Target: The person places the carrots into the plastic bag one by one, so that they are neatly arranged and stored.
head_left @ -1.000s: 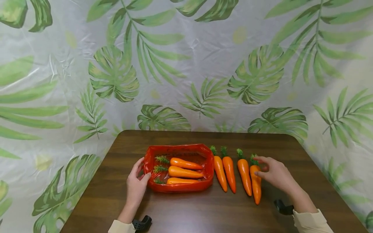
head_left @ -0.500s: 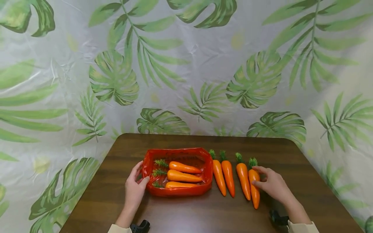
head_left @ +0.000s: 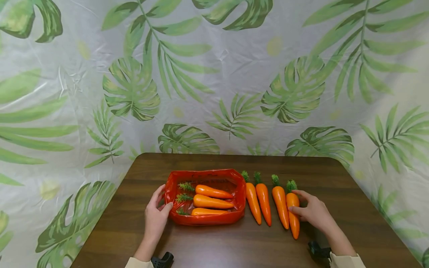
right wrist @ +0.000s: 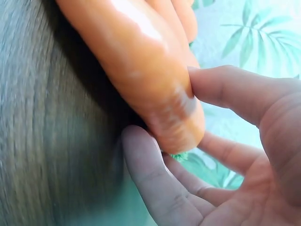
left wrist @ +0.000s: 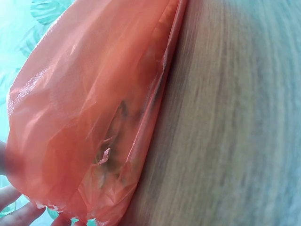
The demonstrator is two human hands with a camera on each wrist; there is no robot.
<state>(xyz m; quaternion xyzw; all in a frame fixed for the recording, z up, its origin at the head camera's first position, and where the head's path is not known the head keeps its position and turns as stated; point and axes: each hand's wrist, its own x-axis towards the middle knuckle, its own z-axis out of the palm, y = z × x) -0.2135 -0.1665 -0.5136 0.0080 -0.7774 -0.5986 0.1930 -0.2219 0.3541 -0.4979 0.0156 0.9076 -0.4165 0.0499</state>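
A red plastic bag (head_left: 206, 220), its mouth spread wide like a tray, lies on the table with several orange carrots (head_left: 213, 201) inside, green tops toward the left. My left hand (head_left: 156, 216) holds the bag's left end, thumb at the rim; in the left wrist view its fingers (left wrist: 21, 216) show along the gathered edge. To the right of the bag, more carrots (head_left: 263, 201) lie in a row, tops away from me. My right hand (head_left: 315, 213) pinches the rightmost carrot (head_left: 294, 223) near its thick end; the right wrist view shows fingers (right wrist: 230, 87) on both sides of that carrot.
The dark wooden table (head_left: 234, 245) reaches back to a wall covering (head_left: 214, 74) with a green leaf print. A black wrist strap (head_left: 163, 260) is on the left forearm and another black strap (head_left: 318, 250) on the right.
My right hand has come slightly left and down onto the rightmost carrot, and its thumb and fingers have closed on it. The left hand stays at the bag's end. The head view has shifted slightly.
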